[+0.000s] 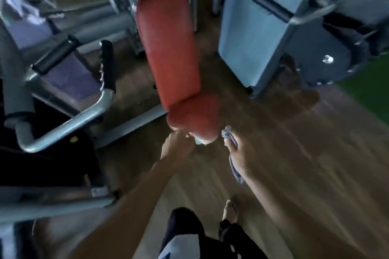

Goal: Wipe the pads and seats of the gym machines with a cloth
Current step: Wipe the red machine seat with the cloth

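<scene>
Head view, blurred by motion: a person stands at the near end of a long red pad (pixel 168 52) above a wood floor (pixel 294 143). The right hand (pixel 240 155) grips a blue-grey cloth (pixel 229 135), bunched just beside that end, its tail hanging below the palm. The left hand (pixel 175 145) reaches under the same end; whether its fingers curl cannot be told. A grey frame (pixel 63 124) stands left, a grey housing (pixel 252 38) right

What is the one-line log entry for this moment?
place: red bench | left hand: at near pad end, grip unclear | right hand: holds cloth beside that pad | cloth-pad contact: unclear
</scene>
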Available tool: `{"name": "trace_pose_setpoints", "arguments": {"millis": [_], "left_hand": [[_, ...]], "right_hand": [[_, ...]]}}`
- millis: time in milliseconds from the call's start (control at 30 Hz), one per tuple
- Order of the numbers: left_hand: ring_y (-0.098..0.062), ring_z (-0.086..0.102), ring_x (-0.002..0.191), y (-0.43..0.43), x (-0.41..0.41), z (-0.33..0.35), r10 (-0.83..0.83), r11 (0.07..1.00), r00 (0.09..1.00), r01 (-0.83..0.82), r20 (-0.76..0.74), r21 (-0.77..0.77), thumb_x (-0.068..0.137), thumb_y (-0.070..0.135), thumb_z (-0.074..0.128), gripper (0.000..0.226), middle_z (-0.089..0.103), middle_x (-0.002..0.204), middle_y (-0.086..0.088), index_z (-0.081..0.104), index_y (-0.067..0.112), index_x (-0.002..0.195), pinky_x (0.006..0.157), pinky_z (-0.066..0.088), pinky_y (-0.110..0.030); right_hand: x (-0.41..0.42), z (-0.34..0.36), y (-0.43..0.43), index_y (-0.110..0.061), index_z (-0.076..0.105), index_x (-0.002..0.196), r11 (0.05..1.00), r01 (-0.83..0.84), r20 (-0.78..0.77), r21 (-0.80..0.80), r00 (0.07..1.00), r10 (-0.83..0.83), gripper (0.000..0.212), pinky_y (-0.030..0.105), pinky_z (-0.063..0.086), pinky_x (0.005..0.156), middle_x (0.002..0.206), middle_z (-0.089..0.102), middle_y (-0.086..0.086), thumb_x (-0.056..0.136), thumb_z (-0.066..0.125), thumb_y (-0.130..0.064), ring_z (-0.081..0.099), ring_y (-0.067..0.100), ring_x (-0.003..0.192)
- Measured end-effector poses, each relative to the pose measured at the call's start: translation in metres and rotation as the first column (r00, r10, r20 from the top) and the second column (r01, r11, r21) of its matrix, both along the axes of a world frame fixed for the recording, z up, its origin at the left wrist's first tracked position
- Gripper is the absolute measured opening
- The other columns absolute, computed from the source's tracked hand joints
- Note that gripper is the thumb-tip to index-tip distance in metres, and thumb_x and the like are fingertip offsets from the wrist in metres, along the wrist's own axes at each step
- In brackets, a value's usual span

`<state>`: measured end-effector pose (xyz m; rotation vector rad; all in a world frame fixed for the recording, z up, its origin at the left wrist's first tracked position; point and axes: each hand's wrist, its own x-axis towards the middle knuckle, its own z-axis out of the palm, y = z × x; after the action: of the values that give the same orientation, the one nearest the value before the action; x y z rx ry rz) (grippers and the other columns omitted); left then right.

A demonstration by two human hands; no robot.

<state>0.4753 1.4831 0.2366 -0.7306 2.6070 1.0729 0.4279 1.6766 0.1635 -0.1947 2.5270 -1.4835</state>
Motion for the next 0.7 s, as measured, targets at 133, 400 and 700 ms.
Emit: {"name": "trace_pose_setpoints", "arguments": {"millis": [133, 400, 700], "left_hand": [[-0.024, 0.065, 0.109, -0.007, -0.03, -0.022, 0.117, 0.993, 0.991, -0.117, 0.06, -0.001, 0.088, 0.029, 0.054, 0.029, 0.071, 0.117, 0.004, 0.07, 0.035, 0.112, 0.09, 0.053, -0.039], [-0.027, 0.061, 0.116, -0.029, -0.114, -0.17, 0.063, 0.998, 0.984, -0.061, 0.169, -0.017, 0.089, 0.018, 0.056, 0.034, 0.066, 0.124, -0.003, 0.067, 0.025, 0.12, 0.092, 0.053, -0.046], [-0.026, 0.038, 0.139, -0.029, -0.162, -0.36, 0.161, 0.973, 0.987, -0.162, -0.017, -0.164, 0.094, 0.02, 0.055, 0.048, 0.045, 0.149, -0.005, 0.051, 0.017, 0.142, 0.113, 0.035, -0.047]], "right_hand": [[-0.054, -0.028, -0.013, -0.007, 0.062, 0.123, 0.99, -0.139, 0.154, 0.023, 0.979, 0.134, 0.027, 0.035, 0.041, 0.11, 0.121, 0.065, -0.008, 0.098, 0.052, -0.011, 0.06, 0.008, 0.117], [-0.139, -0.156, -0.038, -0.026, 0.056, 0.131, 0.837, -0.385, 0.171, 0.389, 0.923, 0.344, 0.053, 0.045, 0.044, 0.103, 0.131, 0.062, 0.001, 0.091, 0.035, -0.052, 0.058, 0.026, 0.118], [-0.185, -0.308, -0.053, -0.012, 0.057, 0.135, 0.78, -0.456, -0.106, 0.429, 0.832, 0.545, 0.043, 0.039, 0.027, 0.112, 0.137, 0.058, 0.011, 0.098, 0.048, -0.031, 0.048, 0.035, 0.134]]}}
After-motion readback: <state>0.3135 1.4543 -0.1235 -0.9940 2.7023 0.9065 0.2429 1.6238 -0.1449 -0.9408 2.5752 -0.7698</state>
